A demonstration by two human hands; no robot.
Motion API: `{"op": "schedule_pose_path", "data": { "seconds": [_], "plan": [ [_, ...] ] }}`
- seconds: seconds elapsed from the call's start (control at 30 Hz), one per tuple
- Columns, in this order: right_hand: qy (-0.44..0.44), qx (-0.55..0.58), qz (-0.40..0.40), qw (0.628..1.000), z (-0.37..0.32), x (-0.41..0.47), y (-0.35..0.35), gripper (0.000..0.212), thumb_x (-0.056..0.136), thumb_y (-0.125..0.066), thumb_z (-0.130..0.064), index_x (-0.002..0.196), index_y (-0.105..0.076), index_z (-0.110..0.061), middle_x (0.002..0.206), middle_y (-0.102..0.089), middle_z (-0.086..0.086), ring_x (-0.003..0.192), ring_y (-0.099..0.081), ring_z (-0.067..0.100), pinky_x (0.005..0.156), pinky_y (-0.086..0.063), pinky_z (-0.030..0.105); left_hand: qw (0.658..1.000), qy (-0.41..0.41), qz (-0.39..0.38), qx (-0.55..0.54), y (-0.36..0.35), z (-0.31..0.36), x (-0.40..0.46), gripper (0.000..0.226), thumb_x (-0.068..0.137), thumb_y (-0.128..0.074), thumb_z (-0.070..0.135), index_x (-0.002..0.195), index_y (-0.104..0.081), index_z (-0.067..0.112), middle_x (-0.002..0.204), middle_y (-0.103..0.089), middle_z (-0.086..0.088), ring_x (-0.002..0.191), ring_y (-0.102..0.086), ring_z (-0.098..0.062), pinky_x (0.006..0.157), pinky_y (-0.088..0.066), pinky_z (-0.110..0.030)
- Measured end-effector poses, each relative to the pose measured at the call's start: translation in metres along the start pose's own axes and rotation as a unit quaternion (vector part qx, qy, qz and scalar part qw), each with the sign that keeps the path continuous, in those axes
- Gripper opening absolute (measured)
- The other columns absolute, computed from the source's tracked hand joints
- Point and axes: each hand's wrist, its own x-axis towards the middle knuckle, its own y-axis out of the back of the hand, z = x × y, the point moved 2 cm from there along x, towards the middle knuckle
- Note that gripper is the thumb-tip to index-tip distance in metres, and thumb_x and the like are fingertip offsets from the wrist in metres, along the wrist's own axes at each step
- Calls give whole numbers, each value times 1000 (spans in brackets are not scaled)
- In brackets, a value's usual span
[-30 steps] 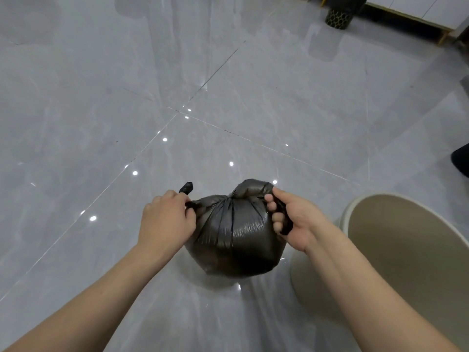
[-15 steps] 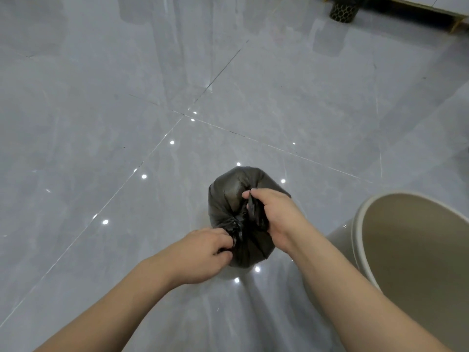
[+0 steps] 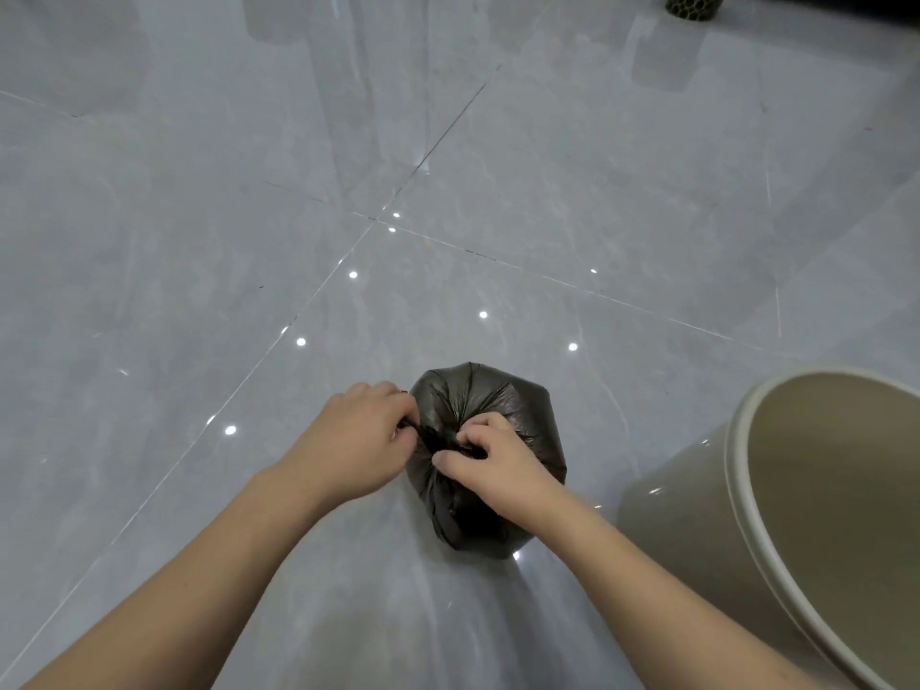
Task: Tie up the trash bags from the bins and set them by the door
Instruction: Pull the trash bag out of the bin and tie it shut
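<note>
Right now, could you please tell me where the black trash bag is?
In the head view, the black trash bag sits on the grey tiled floor, low and centre, just left of the beige bin, with the left hand and right hand gripping its top.

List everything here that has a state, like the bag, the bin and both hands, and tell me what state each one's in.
trash bag: on the floor, neck gathered, being knotted.
bin: open, no liner visible.
left hand: pinches a bag tail.
right hand: pinches the other tail.
</note>
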Motion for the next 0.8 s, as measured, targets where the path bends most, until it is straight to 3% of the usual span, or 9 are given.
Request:
{"op": "schedule_pose_path", "data": {
  "seconds": [0.07,0.2,0.3,0.33,0.43,0.5,0.63,0.73,0.8],
  "plan": [
    [62,-126,17,990,2,-2,1,21,82,-65,-39,86,-60,-19,105,-45,-7,95,-50,11,87,-42,23,997,5,13,-75,1,-2,5,16,91,-49,18,99,-63,22,109,-58,4,104,-48,-20,92,-39,-32],
    [232,-344,129,901,-5,-5,4,9,73,-59,-18,74,-53,-12,89,-45,4,70,-43,23,63,-42,35,966,46,35,-252,1,3,9,14,88,-53,10,90,-65,18,107,-62,3,97,-57,-15,86,-45,-31],
    [256,-382,191,867,-7,-8,12,6,68,-59,-7,71,-57,-11,84,-46,6,69,-41,24,60,-36,32,967,74,40,-242,-3,2,9,13,86,-55,18,84,-63,27,92,-69,-1,57,-50,-3,60,-42,-27],
    [251,-394,212,859,-6,-9,16,7,67,-60,-6,71,-58,-12,84,-46,5,71,-41,24,62,-35,32,967,76,39,-238,-5,2,9,12,84,-55,22,83,-63,30,90,-69,-1,57,-48,-2,59,-41,-26],
    [227,-411,241,849,-5,-13,23,6,63,-58,-11,67,-55,-14,85,-47,4,75,-37,24,63,-37,34,965,57,49,-252,-8,7,9,17,77,-51,28,86,-65,27,101,-65,8,95,-50,-10,85,-44,-31],
    [213,-403,245,856,-4,-16,24,9,65,-58,-23,67,-52,-15,85,-47,3,76,-38,24,65,-39,34,957,43,63,-279,-6,12,8,21,72,-48,30,83,-65,25,106,-62,15,105,-46,-12,93,-40,-30],
    [227,-404,239,853,-6,-19,29,13,74,-59,-29,72,-55,-17,85,-51,1,75,-44,24,66,-40,36,939,38,69,-336,-6,17,10,14,82,-51,22,74,-61,18,110,-62,16,104,-49,-10,83,-39,-23],
    [250,-401,231,850,-5,-20,32,11,82,-53,-25,82,-61,-19,88,-56,-2,79,-50,24,68,-35,34,883,62,45,-463,-7,21,12,17,84,-49,19,74,-62,21,105,-69,10,92,-62,-11,82,-46,-29],
    [268,-396,230,848,-3,-22,34,11,86,-52,-20,88,-63,-18,88,-58,-2,80,-53,24,70,-34,33,876,77,40,-474,-8,22,14,20,88,-47,16,80,-64,21,94,-72,4,81,-62,-9,78,-48,-31]
  ]
}}
